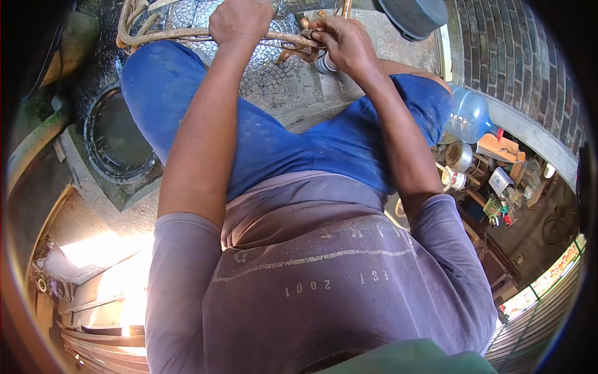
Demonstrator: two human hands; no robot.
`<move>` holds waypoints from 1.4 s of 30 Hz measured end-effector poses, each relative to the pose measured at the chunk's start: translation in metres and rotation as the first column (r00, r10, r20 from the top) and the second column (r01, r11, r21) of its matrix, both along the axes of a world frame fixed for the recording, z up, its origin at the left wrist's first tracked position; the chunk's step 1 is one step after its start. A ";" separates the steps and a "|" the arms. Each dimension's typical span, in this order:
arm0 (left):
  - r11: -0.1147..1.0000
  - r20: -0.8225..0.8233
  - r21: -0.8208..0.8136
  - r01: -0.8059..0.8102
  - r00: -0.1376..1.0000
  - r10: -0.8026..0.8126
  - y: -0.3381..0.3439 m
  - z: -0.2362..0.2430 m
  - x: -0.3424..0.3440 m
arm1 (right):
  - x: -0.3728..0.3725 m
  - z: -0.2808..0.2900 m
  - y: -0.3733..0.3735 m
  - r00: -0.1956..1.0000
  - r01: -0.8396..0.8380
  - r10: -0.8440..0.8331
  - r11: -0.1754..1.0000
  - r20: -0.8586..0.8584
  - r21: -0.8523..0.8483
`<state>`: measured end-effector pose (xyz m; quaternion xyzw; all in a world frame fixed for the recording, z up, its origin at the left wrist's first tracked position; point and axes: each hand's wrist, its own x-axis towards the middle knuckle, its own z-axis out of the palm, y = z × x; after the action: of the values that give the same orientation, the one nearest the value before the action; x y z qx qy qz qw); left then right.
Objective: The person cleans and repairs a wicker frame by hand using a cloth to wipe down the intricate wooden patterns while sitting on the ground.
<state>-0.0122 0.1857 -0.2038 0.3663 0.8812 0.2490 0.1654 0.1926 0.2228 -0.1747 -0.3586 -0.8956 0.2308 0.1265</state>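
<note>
My left hand (242,22) is closed round a light brown bent pole (177,35) that looks like rattan cane. The pole runs across above my knees and curves up at its left end. At the pole's right end, where several pieces meet in a joint (305,45), my right hand (350,45) has its fingers pinched together. What lies between those fingertips is too small to make out. Just below them stands a small white, blue-striped round thing (325,63), partly hidden by the hand.
A black round tub (93,134) of dark liquid sits left of my blue-clad knee. A dark bucket (416,15) stands at the far right. By my right knee lie a clear blue water jug (470,113), a tape roll (459,156) and an orange-brown block (500,148). A brick wall (523,56) rises beyond.
</note>
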 end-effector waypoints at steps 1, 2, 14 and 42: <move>1.000 -0.010 -0.005 -0.012 1.000 0.012 -0.001 0.000 0.001 | 0.003 0.005 -0.005 0.999 -0.039 0.040 0.997 -0.016 0.069; 1.000 -0.009 -0.006 -0.015 1.000 0.015 -0.001 0.000 0.001 | 0.006 0.009 -0.011 0.996 -0.076 0.080 0.987 -0.028 0.139; 0.999 -0.085 -0.042 0.014 0.996 -0.018 0.000 -0.001 0.001 | 0.012 0.001 -0.058 0.992 0.110 -0.099 0.979 -0.073 0.174; 0.848 0.774 0.530 0.002 0.409 -0.484 -0.064 0.030 0.049 | 0.017 -0.002 -0.069 0.711 0.146 -0.548 0.727 -0.440 -0.671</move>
<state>0.0365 0.1214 -0.1735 0.3363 0.5119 0.5708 0.5468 0.2095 0.1533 -0.1764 -0.4554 -0.5961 0.5704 0.3345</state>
